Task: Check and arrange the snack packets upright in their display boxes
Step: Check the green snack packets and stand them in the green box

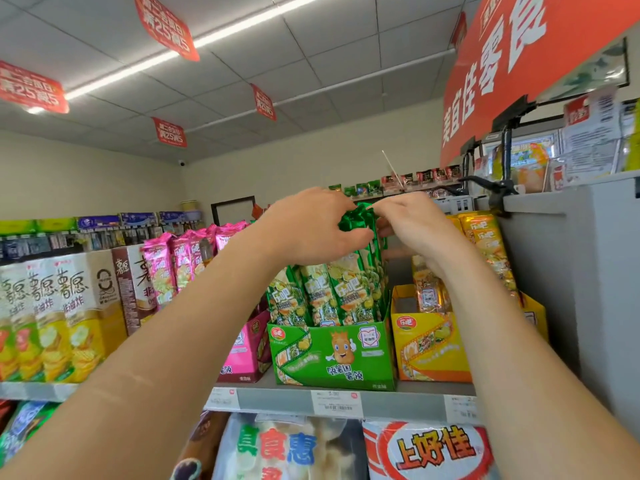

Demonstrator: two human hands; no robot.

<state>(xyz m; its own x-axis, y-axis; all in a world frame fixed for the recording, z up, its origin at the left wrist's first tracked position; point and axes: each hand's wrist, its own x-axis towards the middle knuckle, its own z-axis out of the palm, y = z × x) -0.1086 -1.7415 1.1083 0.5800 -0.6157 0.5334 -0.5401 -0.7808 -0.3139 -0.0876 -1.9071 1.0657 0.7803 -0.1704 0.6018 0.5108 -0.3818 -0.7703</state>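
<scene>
Reaching up and forward, both bare forearms are raised to the shelf (277,400), where the hands meet over the tops of the green packets (332,292). The left hand (311,226) is seen from the back, wrist bent slightly inward. Its fingers are curled over the crinkled foil tops and its thumb is pressed in from below, so that the tops are gripped in a bunch. The right hand (412,223) is held just beside it, its back also turned to the camera. Its forefinger and thumb are closed in a pinch on the top edge of the packets at the right of the bunch; the remaining fingers are folded behind and cannot be made out clearly. The two hands are nearly touching above the foil.

The green packets are stood upright in a row inside the green box (332,355), which is set at the front edge of the shelf, above a price tag (337,403). Just to its right a yellow box (429,351) is placed, with yellow packets (485,244) standing toward its back and right, partly hidden by the right forearm. Just to the left a pink box (246,351) is set, and pink packets (180,258) are seen further left, behind the left forearm.
</scene>
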